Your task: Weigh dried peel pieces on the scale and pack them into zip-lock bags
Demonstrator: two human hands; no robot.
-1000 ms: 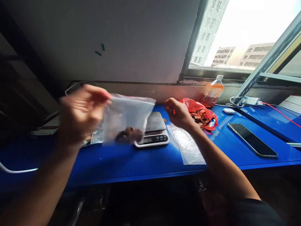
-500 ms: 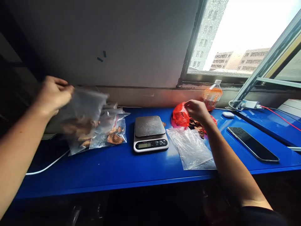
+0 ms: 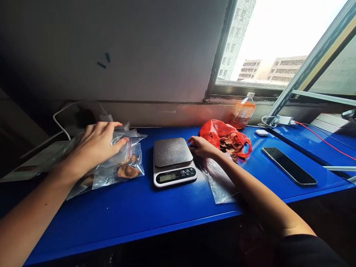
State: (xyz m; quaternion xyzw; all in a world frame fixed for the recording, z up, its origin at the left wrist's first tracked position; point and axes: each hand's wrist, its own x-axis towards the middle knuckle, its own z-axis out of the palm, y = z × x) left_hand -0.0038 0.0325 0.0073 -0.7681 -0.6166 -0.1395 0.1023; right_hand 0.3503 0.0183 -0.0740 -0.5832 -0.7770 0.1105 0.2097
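My left hand (image 3: 101,142), fingers spread, is over the clear zip bags at the left. One zip bag (image 3: 111,174) with a red seal line holds brown dried pieces (image 3: 128,171). My right hand (image 3: 204,147) is at the right edge of the kitchen scale (image 3: 172,152), its fingers curled together; whatever is between the fingertips is hidden. Nothing lies on the scale's metal plate, and its display seems to read 0.0. Under my right forearm lie flat clear plastic bags (image 3: 219,187). Behind them an open red plastic bag (image 3: 213,129) holds dried brownish slices (image 3: 233,142).
A bottle of orange drink (image 3: 243,111) stands by the window. To the right are a phone (image 3: 289,165), a small white case (image 3: 261,132) and a white plug adapter (image 3: 283,120) with cables. Another white cable (image 3: 59,122) loops behind the left bags.
My left hand has lowered the raised bag onto the others and opened. My right hand has moved from the red bag left to the scale's edge. The view has shifted slightly.
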